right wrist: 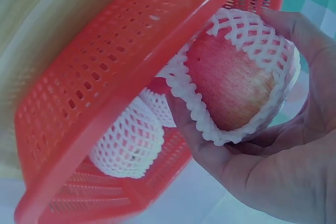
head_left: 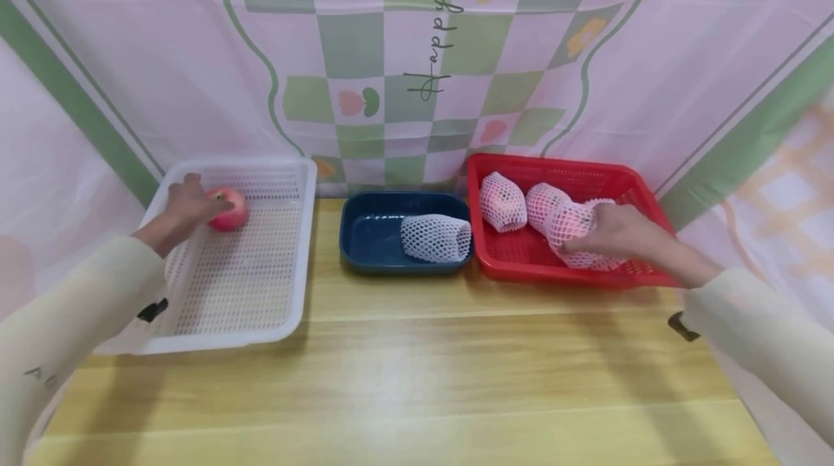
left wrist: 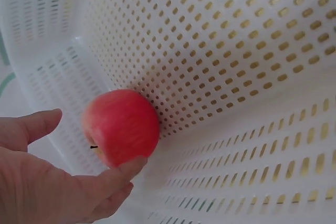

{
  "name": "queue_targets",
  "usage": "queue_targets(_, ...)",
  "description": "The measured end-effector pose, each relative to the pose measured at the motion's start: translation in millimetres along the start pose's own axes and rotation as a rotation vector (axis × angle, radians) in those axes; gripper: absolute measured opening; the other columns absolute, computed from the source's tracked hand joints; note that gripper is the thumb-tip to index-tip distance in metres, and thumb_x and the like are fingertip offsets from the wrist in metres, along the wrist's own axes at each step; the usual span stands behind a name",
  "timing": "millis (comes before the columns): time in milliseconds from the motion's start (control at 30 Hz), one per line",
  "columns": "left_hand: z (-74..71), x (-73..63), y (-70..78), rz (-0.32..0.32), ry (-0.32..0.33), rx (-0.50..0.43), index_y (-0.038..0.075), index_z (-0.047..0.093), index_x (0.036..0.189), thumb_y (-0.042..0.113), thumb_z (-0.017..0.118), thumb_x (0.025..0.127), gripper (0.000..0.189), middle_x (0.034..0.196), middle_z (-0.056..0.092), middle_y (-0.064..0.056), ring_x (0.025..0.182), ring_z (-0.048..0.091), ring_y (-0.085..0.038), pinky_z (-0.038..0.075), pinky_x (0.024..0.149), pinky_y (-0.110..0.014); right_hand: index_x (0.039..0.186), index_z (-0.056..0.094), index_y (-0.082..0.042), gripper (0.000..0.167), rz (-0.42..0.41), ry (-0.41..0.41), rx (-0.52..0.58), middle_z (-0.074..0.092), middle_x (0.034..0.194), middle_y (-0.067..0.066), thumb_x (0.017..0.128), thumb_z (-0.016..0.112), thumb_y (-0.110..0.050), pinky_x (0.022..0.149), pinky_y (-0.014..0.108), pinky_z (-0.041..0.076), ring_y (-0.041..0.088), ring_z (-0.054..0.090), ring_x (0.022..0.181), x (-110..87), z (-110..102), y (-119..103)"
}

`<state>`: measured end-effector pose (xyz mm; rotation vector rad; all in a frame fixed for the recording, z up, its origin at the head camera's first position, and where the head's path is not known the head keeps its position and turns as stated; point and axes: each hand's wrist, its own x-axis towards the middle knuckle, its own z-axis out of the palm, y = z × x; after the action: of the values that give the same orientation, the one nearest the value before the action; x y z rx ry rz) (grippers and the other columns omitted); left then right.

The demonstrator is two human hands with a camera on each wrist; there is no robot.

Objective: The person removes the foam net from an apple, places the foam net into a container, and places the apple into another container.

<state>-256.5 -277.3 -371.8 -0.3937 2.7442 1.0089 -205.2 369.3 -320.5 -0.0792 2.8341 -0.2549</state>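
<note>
In the head view, my left hand is inside the white basket, beside a bare red apple. The left wrist view has the apple lying against the basket's slotted wall. My fingers there are extended along the apple's edge, with the thumb held apart. Over the red basket, my right hand grips an apple in a white foam net. Up close in the right wrist view, red-and-yellow skin of this apple shows through the net's open end, between thumb and fingers.
Between the two baskets stands a dark blue tray holding a foam net sleeve. More net-wrapped apples lie in the red basket. A checked curtain hangs behind the wooden table.
</note>
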Motion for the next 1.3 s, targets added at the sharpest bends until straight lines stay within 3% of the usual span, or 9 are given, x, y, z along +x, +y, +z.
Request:
queue_targets(300, -2.8, -9.7, 7.1, 0.100, 0.060, 0.020, -0.016, 0.006, 0.160, 0.021, 0.064, 0.101, 0.091, 0.155, 0.019, -0.051, 0.143, 0.026, -0.065, 0.031, 0.117, -0.073, 0.108, 0.056, 0.008, 0.077, -0.033, 0.050, -0.012, 0.064, 0.081, 0.014, 0.077, 0.089, -0.056, 0.059, 0.037, 0.055, 0.028, 0.059, 0.073, -5.2, -11, -8)
queue_targets(567, -4.6, -21.9, 11.0, 0.196, 0.026, 0.007, -0.018, 0.008, 0.159, 0.022, 0.067, 0.101, 0.092, 0.155, 0.025, -0.050, 0.144, 0.029, -0.064, 0.030, 0.119, -0.072, 0.114, 0.054, 0.010, 0.081, -0.063, 0.059, -0.010, 0.065, 0.083, 0.015, 0.078, 0.089, -0.054, 0.058, 0.037, 0.055, 0.027, 0.060, 0.073, -11.0, -18, -23)
queue_targets(800, 5.7, -38.3, 21.4, 0.248, 0.006, -0.015, -0.018, 0.010, 0.160, 0.018, 0.066, 0.100, 0.089, 0.157, 0.027, -0.047, 0.147, 0.028, -0.061, 0.028, 0.120, -0.072, 0.120, 0.054, 0.009, 0.084, -0.087, 0.069, -0.021, 0.067, 0.091, 0.016, 0.076, 0.090, -0.054, 0.063, 0.042, 0.060, 0.029, 0.064, 0.079, -20.6, -20, -49)
queue_targets(933, 11.5, -43.4, 27.7, 0.300, -0.002, -0.024, -0.018, 0.016, 0.159, 0.014, 0.069, 0.097, 0.087, 0.153, 0.035, -0.046, 0.145, 0.035, -0.060, 0.031, 0.119, -0.071, 0.126, 0.053, 0.009, 0.089, -0.109, 0.065, -0.023, 0.069, 0.097, 0.018, 0.073, 0.092, -0.051, 0.066, 0.045, 0.063, 0.031, 0.067, 0.084, -24.4, -18, -67)
queue_targets(1033, 14.3, -46.4, 32.8, 0.307, -0.032, -0.020, -0.016, 0.016, 0.160, 0.014, 0.070, 0.097, 0.088, 0.156, 0.033, -0.045, 0.145, 0.034, -0.060, 0.032, 0.120, -0.070, 0.132, 0.051, 0.011, 0.095, -0.121, 0.060, -0.033, 0.069, 0.098, 0.019, 0.071, 0.094, -0.048, 0.066, 0.045, 0.064, 0.031, 0.067, 0.085, -27.0, -14, -77)
queue_targets(1167, 16.3, -51.8, 38.5, 0.260, -0.073, -0.007, -0.012, 0.012, 0.163, 0.019, 0.070, 0.099, 0.091, 0.162, 0.024, -0.042, 0.150, 0.028, -0.059, 0.029, 0.121, -0.070, 0.139, 0.046, 0.013, 0.104, -0.143, 0.048, -0.040, 0.069, 0.098, 0.019, 0.069, 0.094, -0.047, 0.068, 0.047, 0.065, 0.030, 0.068, 0.083, -31.3, -8, -89)
queue_targets(1300, 18.7, -57.3, 41.4, 0.270, -0.063, 0.048, -0.011, 0.018, 0.162, 0.024, 0.072, 0.099, 0.091, 0.152, 0.040, -0.041, 0.143, 0.039, -0.056, 0.033, 0.119, -0.068, 0.139, 0.049, 0.012, 0.103, -0.187, 0.058, -0.045, 0.069, 0.100, 0.020, 0.068, 0.094, -0.047, 0.074, 0.052, 0.064, 0.032, 0.068, 0.085, -34.5, -5, -98)
